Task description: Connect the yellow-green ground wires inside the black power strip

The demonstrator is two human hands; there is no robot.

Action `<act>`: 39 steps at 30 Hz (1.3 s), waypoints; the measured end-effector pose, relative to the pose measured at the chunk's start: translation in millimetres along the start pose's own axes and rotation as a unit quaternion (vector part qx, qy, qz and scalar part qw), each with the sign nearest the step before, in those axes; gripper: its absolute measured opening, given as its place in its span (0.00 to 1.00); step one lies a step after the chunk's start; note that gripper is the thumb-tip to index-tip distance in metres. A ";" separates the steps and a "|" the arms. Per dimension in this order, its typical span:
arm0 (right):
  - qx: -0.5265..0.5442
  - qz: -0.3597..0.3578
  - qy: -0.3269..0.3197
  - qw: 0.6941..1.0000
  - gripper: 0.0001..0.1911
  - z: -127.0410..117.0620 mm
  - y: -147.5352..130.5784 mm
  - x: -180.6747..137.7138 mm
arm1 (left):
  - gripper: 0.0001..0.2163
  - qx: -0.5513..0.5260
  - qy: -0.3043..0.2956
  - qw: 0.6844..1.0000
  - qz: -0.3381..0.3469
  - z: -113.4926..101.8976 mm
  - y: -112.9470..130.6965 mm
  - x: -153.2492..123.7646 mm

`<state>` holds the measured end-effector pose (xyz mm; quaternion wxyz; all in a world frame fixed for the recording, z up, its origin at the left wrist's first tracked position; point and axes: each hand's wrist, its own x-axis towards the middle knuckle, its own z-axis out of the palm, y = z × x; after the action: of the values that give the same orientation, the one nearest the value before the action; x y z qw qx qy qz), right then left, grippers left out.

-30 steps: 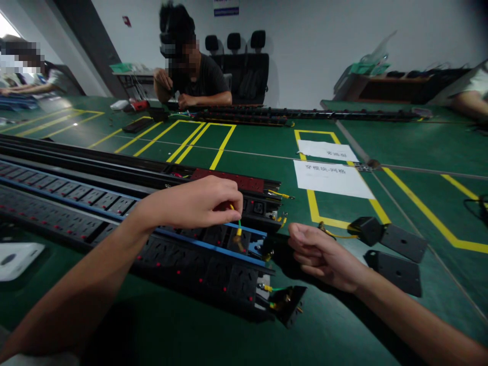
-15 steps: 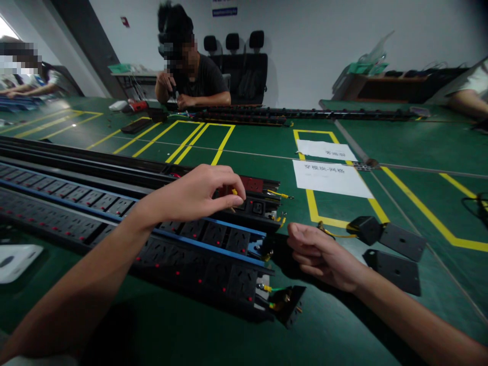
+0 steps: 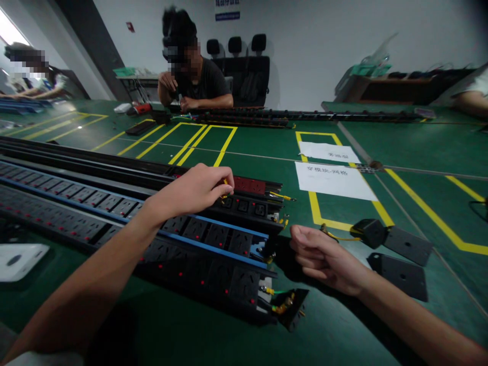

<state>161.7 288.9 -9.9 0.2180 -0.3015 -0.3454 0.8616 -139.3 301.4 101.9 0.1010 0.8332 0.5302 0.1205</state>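
Note:
My left hand (image 3: 198, 190) is closed in a pinch on a short yellow wire (image 3: 225, 183), held above the long black socket strips (image 3: 206, 239) near a red module (image 3: 249, 184). My right hand (image 3: 324, 259) rests curled at the strips' open end, fingers folded against a black end piece that is mostly hidden. Yellow-green wires with terminals (image 3: 280, 305) stick out of the nearest strip's end beside a black end cap (image 3: 295, 307).
Two black end plates (image 3: 400, 259) lie to the right on the green table (image 3: 267, 147), by yellow tape lines and two white paper sheets (image 3: 331, 178). A white device (image 3: 19, 259) sits at left. A person works at the far side; another sits far left.
My left hand lifted the yellow wire from the near strip's end and carried it up and back toward the red module. My right hand stayed put.

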 end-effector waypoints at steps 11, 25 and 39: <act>0.016 0.000 -0.013 1.000 0.24 -0.6 0.6 -1.1 | 0.09 0.026 -0.041 0.999 -0.012 2.3 -2.3 -0.5; 0.016 0.001 -0.017 1.000 0.24 -2.6 1.3 -0.6 | 0.07 0.002 -0.045 0.999 0.008 12.0 -1.8 1.6; 0.021 0.003 -0.015 1.000 0.23 -0.4 -0.1 -0.5 | 0.11 -0.003 -0.023 0.999 0.042 31.6 -20.5 12.0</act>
<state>162.4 288.9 -9.9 0.2167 -0.2851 -0.3299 0.8735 -142.3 319.5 67.0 0.1104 0.8571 0.4918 0.1066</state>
